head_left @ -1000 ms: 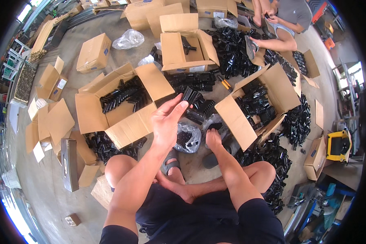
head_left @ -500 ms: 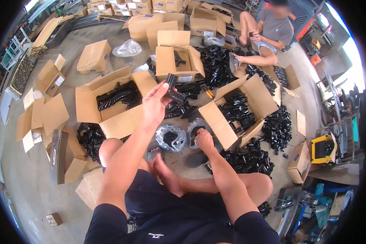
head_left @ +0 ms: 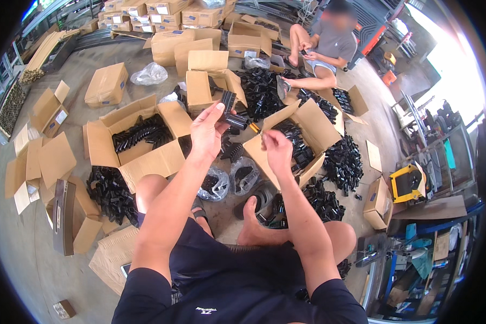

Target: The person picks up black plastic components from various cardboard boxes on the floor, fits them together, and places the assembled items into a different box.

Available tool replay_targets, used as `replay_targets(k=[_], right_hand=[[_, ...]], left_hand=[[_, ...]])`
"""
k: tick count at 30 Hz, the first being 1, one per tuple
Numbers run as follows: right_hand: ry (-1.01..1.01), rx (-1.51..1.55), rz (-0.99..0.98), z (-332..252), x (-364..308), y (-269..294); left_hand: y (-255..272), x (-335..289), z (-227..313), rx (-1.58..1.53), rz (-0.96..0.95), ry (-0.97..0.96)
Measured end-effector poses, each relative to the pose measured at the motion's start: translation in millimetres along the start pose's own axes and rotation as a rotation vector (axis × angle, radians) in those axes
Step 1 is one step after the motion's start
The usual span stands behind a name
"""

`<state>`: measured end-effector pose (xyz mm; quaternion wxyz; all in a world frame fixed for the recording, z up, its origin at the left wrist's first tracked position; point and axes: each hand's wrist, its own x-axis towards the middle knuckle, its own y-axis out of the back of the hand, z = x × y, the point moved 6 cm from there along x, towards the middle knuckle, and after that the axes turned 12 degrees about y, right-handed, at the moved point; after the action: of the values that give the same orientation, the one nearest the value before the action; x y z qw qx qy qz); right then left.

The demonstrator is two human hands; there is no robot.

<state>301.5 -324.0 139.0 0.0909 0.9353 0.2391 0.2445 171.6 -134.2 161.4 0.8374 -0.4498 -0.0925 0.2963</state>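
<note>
My left hand is closed around a black tubular joint fitting, raised in front of me with its open ends pointing up and to the right. Just right of the fitting, my right hand is pinched at the fingertips; whatever is in the pinch is too small to make out. The hands are apart. Below them on the floor stand two clear plastic bags, a left bag and a right bag, with small dark parts inside. An orange-handled item shows between the fitting and my right hand.
Open cartons of black fittings stand to the left and right. Loose black fittings lie in heaps, one heap beyond the right carton. Another person sits at the far right. A yellow-framed item stands right.
My right hand has risen from the right plastic bag toward the black fitting, its fingers now pinched. The left hand still holds the fitting. The whole view has shifted somewhat.
</note>
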Motion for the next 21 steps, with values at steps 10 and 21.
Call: replay_targets(k=[10,21], right_hand=[[-0.021,0.403,-0.087,-103.2,25.1,-8.1],[0.026,0.437,0.013,-118.4,11.9,1.3]], left_hand=[[-30.2,-30.0,-10.6,0.086,-0.008,0.006],[-54.2,-48.1,-17.2,0.238,-0.012,-0.049]])
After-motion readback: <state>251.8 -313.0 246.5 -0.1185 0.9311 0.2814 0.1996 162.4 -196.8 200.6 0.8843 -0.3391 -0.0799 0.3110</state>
